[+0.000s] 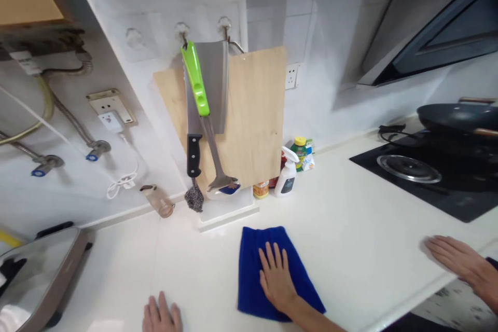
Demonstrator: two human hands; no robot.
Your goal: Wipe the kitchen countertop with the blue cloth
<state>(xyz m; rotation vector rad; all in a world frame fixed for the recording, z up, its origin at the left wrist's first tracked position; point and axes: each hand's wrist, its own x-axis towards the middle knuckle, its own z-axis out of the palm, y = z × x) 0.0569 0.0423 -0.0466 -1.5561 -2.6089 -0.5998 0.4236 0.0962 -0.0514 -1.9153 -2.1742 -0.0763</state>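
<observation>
My right hand (277, 281) lies flat on a folded blue cloth (251, 270) on the white countertop, palm down, fingers spread and pointing away from me. The cloth lies smooth, and its far edge reaches toward the wall ledge. My left hand (161, 315) rests on the bare counter at the bottom edge of the view, left of the cloth. Its fingers are stretched out and slightly apart, and it touches nothing but the surface. The wrist is cut off by the frame.
Another person's hand (453, 257) rests near the counter's right edge. A cooktop (459, 187) with a wok (455, 116) stands behind it. A spray bottle (287, 174), a cutting board (254, 114), a cleaver (216, 88) and a green-handled ladle (196, 83) are by the wall. An electric pan (58, 270) sits left.
</observation>
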